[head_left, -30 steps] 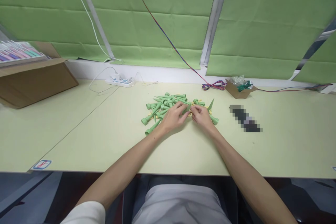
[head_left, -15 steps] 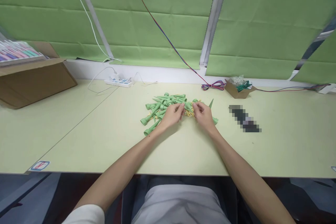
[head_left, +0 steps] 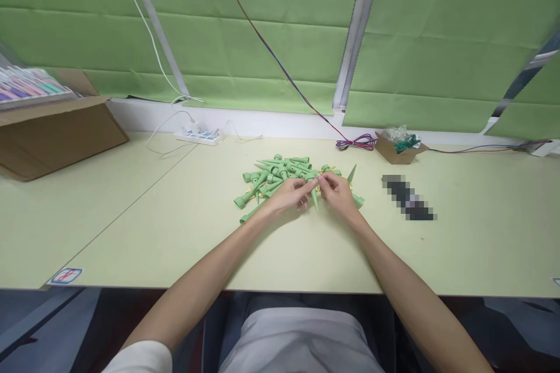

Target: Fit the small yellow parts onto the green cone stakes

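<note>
A green plastic plant watering spike [head_left: 314, 198] hangs point down between my hands, its wide capped end uppermost. My left hand [head_left: 291, 195] is closed on it, with the thumb laid along its upper part. The fingertips of my right hand [head_left: 336, 189] are pinched together right against the spike's top end; whatever small thing may be in them is hidden. Behind and left of my hands lies a heap of similar green spikes [head_left: 275, 172]. Small yellow pieces [head_left: 326, 168] lie behind my fingers, mostly covered.
At the left stands a cardboard box [head_left: 61, 143] with colourful pens on top. A white power strip [head_left: 199, 136] lies at the back. Further right are coiled red-and-blue wire [head_left: 356, 143], a small open carton [head_left: 396, 154] and a blurred-out dark object [head_left: 406, 198].
The spike has swung so that its point now faces down toward me. My hands have come closer together, the right fingertips now meeting at the spike's top.
</note>
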`<state>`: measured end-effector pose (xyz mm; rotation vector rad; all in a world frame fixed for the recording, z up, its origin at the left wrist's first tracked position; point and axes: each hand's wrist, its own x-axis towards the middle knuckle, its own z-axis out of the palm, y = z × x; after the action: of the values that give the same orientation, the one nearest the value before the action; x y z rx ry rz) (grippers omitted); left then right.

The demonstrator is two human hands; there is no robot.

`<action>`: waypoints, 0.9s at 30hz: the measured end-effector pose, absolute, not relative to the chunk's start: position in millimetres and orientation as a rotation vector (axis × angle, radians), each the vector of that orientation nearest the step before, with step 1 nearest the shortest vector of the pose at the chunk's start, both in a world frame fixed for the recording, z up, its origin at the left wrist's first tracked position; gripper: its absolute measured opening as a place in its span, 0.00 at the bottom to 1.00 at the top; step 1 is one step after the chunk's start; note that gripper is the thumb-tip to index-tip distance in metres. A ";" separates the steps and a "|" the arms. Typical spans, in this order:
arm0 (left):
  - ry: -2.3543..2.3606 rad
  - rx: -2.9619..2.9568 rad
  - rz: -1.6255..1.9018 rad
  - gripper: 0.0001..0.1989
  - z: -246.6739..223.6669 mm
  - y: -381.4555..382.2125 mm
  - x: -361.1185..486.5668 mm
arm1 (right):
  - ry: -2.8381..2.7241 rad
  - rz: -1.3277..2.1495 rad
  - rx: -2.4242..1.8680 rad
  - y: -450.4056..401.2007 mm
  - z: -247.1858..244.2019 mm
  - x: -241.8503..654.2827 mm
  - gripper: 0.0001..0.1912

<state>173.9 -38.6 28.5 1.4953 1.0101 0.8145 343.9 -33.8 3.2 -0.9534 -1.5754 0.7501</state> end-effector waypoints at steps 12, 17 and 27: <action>1.031 1.819 0.968 0.19 29.1 -42.3 175.0 | -1.372 1.164 -0.864 -31.6 2.8 340.5 0.30; 1.121 2.037 1.076 0.12 25.0 -38.8 176.6 | -1.366 1.154 -0.882 -29.8 1.5 340.7 0.30; 1.177 2.065 1.116 0.19 28.0 -42.3 178.8 | -1.343 1.140 -0.924 -32.3 7.4 339.8 0.28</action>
<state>178.8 -42.3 28.0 2.0648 1.1770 1.1157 339.8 -32.3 7.4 -0.9237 -1.3426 1.1395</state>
